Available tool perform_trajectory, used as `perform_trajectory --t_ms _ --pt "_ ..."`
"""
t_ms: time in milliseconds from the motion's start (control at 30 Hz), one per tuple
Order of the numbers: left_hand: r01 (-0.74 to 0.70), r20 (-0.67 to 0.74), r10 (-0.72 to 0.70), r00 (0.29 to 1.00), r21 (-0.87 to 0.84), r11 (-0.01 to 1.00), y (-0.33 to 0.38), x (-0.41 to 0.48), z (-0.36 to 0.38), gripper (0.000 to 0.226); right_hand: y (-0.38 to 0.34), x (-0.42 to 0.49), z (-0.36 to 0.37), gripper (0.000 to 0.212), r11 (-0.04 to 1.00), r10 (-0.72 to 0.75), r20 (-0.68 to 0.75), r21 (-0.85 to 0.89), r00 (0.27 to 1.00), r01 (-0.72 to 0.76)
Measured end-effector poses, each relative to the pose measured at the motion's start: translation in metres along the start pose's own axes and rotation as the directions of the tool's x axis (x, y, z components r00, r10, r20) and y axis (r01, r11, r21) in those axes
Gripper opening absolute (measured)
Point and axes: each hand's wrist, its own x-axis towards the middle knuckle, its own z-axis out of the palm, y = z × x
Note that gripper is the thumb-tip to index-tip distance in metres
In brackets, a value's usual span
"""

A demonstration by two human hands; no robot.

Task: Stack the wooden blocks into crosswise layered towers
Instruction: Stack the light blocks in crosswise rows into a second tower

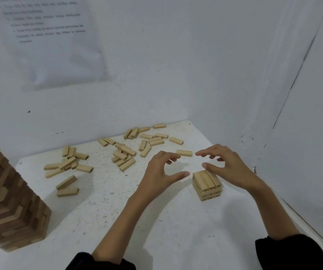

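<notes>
We see a white bench [176, 221] set into a corner of white walls, with a printed paper sheet [53, 41] on the far wall, its text too blurred to read. At the bench's left edge stands a tall tower [10, 207] of darker wooden blocks in crosswise layers. Along the far edge lie pale loose blocks [126, 164], scattered singly and in small heaps. Near the right edge stands a small tower [206, 183], a few crosswise layers high, with its top blocks laid side by side. Both hands hover on either side of it, apart, fingers spread and loosely curved, holding nothing. The left hand [158, 172] points its thumb toward the small tower. The right hand [228, 164] has its thumb just by the tower's far top edge; we cannot tell if it touches. One single block [184, 153] lies flat between the fingertips of both hands.
</notes>
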Motion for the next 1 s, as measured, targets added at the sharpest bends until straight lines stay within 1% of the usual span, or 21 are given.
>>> perform_trajectory --t_ms 100,200,267,367,500,600,733,833,900,1000 --pt "0.013 -0.057 -0.011 0.998 0.035 0.999 -0.017 -0.001 -0.019 0.028 -0.022 0.012 0.027 0.027 1.000 -0.004 -0.077 0.000 0.997 0.004" --pt "0.019 -0.127 -0.010 0.992 0.064 0.998 -0.036 -0.004 -0.036 0.020 -0.043 0.024 0.062 0.027 1.000 0.010 -0.122 -0.015 0.992 -0.012" --pt "0.046 -0.178 -0.031 0.983 0.078 0.996 -0.050 -0.007 -0.047 0.018 -0.054 0.034 0.091 0.030 1.000 0.025 -0.133 -0.013 0.991 -0.027" --pt "0.114 -0.276 -0.077 0.958 0.120 0.986 -0.077 -0.013 -0.060 0.016 -0.059 0.047 0.135 0.038 0.997 0.064 -0.112 -0.026 0.992 -0.068" --pt "0.260 -0.390 -0.181 0.903 0.159 0.953 -0.111 -0.023 -0.069 0.023 -0.053 0.059 0.179 0.048 0.992 0.112 -0.132 -0.051 0.985 -0.119" --pt "0.310 -0.428 -0.214 0.878 0.169 0.936 -0.127 -0.024 -0.074 0.031 -0.044 0.066 0.191 0.054 0.975 0.124 -0.150 -0.165 0.981 -0.149" --pt "0.294 -0.411 -0.207 0.888 0.160 0.942 -0.135 -0.016 -0.076 0.039 -0.035 0.091 0.194 0.058 0.948 0.168 -0.254 -0.224 0.953 -0.226" --pt "0.250 -0.428 -0.151 0.891 0.185 0.950 -0.138 -0.012 -0.076 0.041 -0.026 0.111 0.195 0.064 0.908 0.226 -0.224 -0.303 0.948 -0.288" --pt "0.249 -0.440 -0.147 0.886 0.185 0.951 -0.140 -0.009 -0.076 0.041 -0.021 0.116 0.193 0.064 0.908 0.215 -0.203 -0.319 0.955 -0.272" --pt "0.259 -0.432 -0.153 0.889 0.199 0.945 -0.145 0.000 -0.076 0.056 -0.020 0.116 0.192 0.053 0.945 0.170 -0.243 -0.234 0.955 -0.228"
